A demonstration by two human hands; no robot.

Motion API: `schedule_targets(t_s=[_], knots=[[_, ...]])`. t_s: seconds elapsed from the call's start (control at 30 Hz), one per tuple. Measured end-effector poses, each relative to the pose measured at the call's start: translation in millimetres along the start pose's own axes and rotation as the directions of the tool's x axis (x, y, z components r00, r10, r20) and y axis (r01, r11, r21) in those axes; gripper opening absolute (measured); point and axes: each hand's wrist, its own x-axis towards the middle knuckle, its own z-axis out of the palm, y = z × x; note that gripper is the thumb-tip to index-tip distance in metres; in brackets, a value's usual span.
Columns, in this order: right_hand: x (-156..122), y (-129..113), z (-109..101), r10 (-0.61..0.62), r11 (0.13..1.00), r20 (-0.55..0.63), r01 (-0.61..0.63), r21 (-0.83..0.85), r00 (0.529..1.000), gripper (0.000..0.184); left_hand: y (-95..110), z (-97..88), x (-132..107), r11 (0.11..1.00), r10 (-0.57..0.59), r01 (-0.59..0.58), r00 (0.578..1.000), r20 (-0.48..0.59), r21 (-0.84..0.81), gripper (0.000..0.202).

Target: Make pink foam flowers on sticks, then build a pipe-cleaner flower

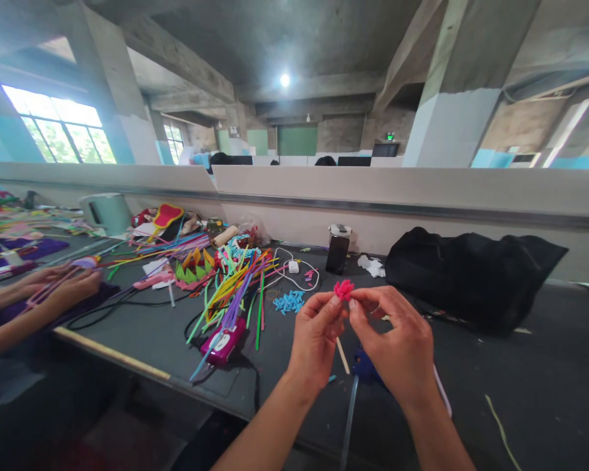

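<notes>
A small pink-red fuzzy flower (343, 290) is raised above the table between my two hands. My left hand (317, 337) pinches it from the left between thumb and fingers. From the right, my right hand (395, 333) has its thumb and index fingertip pressed together at the flower's lower edge. Below my hands lie a thin wooden stick (342, 356) and a blue object (364, 366), partly covered by my right hand. A clear rod (350, 418) runs from near the blue object toward the table's front edge.
Colourful pipe cleaners (228, 294) and a magenta device (224, 343) lie left of my hands. Short blue pieces (288, 301), a white cable (277, 278) and an upright phone (338, 254) are farther back. A black bag (466, 275) stands right. A co-worker's hands (71, 291) work at far left.
</notes>
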Motion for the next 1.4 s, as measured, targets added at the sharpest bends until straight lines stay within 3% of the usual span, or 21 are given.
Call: schedule_targets(t_s=[0.57, 0.87, 1.1, 1.27, 1.4], knots=[[-1.3, 4.0, 2.2, 0.046, 0.999, -0.013, -0.046, 0.025, 0.999, 0.009, -0.4, -0.5, -0.3, 0.999, -0.002, 0.000, 0.999, 0.036, 0.052, 0.019], [-1.1, 7.4, -3.3, -0.045, 0.996, -0.117, 0.036, -0.081, 0.992, 0.008, 0.9, -4.3, -0.2, 0.996, 0.030, -0.032, 0.999, 0.022, 0.081, 0.019], [0.5, 8.7, -9.9, 0.042, 0.999, -0.115, -0.044, -0.022, 0.992, 0.011, 4.8, -4.2, 1.3, 0.988, 0.114, -0.116, 0.993, 0.026, 0.100, 0.017], [-0.7, 8.1, -9.7, 0.075, 0.997, -0.085, -0.073, 0.028, 0.994, 0.020, 6.6, -4.2, 1.2, 0.999, 0.031, -0.032, 0.995, 0.090, 0.011, 0.018], [-1.5, 7.3, -6.9, 0.085, 0.991, -0.031, -0.081, 0.107, 0.996, 0.011, 6.6, -4.8, -0.1, 1.000, 0.004, -0.003, 0.991, 0.131, -0.008, 0.016]])
